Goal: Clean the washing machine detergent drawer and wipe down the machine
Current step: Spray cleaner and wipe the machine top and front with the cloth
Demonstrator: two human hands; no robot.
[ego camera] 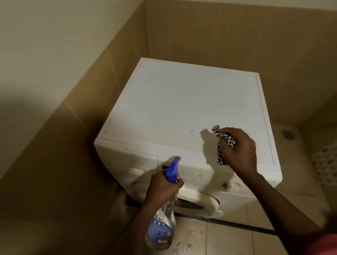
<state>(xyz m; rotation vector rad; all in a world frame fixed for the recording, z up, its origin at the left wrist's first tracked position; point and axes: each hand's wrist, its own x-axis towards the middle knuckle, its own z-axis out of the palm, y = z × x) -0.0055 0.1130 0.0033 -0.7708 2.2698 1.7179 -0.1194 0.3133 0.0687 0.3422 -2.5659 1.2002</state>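
White washing machine point(182, 105) sits in the tiled corner, flat top faintly smudged, round door below on the front. Left hand point(163, 186) grips a clear spray bottle point(162, 224) by its blue trigger head, low at the machine's front — right hand point(239, 151) clutches a bunched checkered cloth point(223, 144) over the top's near edge.

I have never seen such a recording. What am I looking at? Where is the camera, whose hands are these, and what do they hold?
No robot here: a person wears one wide-angle camera on the head, so you look down at their own hands. The white box is a front-loading washing machine in a tiled corner. The left hand grips a spray bottle with a blue trigger head, in front of the machine. The right hand holds a bunched black-and-white checked cloth above the machine's top. The floor tiles below look wet.
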